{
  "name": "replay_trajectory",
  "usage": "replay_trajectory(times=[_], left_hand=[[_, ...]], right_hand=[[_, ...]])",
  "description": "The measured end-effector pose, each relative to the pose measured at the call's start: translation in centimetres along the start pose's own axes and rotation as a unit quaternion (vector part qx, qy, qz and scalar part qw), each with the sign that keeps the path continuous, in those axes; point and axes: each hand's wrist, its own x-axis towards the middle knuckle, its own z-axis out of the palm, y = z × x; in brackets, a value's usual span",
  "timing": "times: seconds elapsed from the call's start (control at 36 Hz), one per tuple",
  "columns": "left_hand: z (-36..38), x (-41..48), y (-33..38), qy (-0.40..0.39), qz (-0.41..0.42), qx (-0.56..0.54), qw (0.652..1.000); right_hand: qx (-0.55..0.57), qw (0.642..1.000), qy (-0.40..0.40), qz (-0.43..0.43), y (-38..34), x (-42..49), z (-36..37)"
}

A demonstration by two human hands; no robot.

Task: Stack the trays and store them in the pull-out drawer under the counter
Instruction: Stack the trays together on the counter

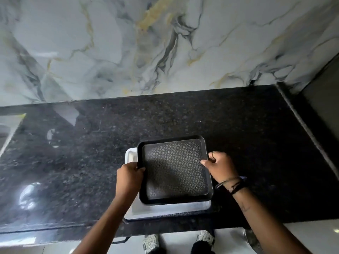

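Observation:
A black tray (174,169) with a patterned base lies on top of a larger white tray (165,210) near the front of the counter. The white tray shows along the left and front sides beneath it. My left hand (129,176) grips the black tray's left rim. On the tray's right rim my right hand (221,166) holds on, thumb over the edge. The drawer front is hidden below the counter edge; only a dark handle (120,241) shows there.
The black speckled stone counter (247,143) runs left to right, backed by a marble-patterned wall (165,43). The counter's right end (300,121) borders a pale surface. My feet (178,241) and a white floor show below the front edge.

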Motion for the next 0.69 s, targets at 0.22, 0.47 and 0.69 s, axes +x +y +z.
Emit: replay_trajectory(times=[0.22,0.47,0.69], left_hand=[[0.4,2.4,-3.2,-0.06,0.039,0.175,0.982],[2.9,1.7,-4.8,-0.124,0.11,0.236,0.958],[1.2,0.7,-3.5,-0.132,0.211,0.316,0.916]], right_hand=[[-0.252,0.965,0.023,0.067,-2.2,-0.6,7.8],[-0.353,0.932,0.037,0.077,-2.1,-2.1,11.1],[-0.385,0.918,0.044,0.079,-3.4,-4.5,12.2]])
